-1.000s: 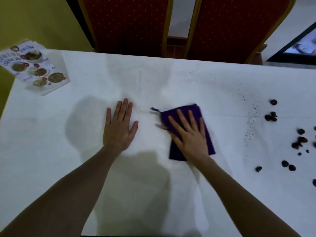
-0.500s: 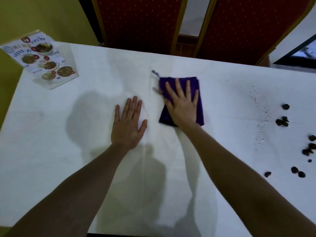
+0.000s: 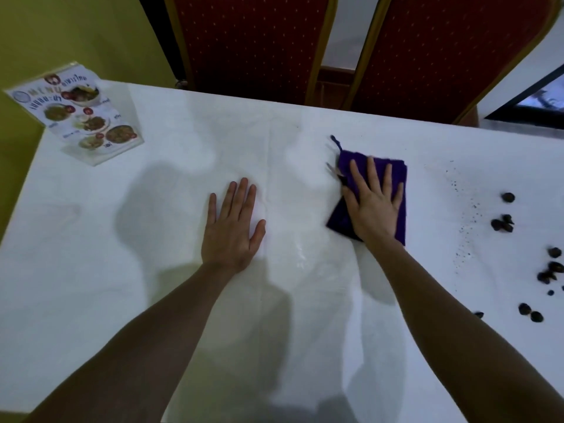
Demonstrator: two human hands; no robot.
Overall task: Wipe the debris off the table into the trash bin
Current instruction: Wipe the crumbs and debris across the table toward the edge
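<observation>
Both bare forearms reach in from the near edge of the white-clothed table (image 3: 91,270). The left hand (image 3: 230,230) lies flat on the cloth near the middle, fingers straight, grasping nothing. Just to its right, the right hand (image 3: 374,203) presses flat on a folded purple cloth (image 3: 401,184), fingers spread and straight. Dark debris lumps (image 3: 502,224) and fine specks (image 3: 464,227) lie scattered toward the right edge, apart from the cloth. A menu stand (image 3: 82,114) sits at the far left corner. Two red chairs (image 3: 253,41) stand beyond the far edge.
</observation>
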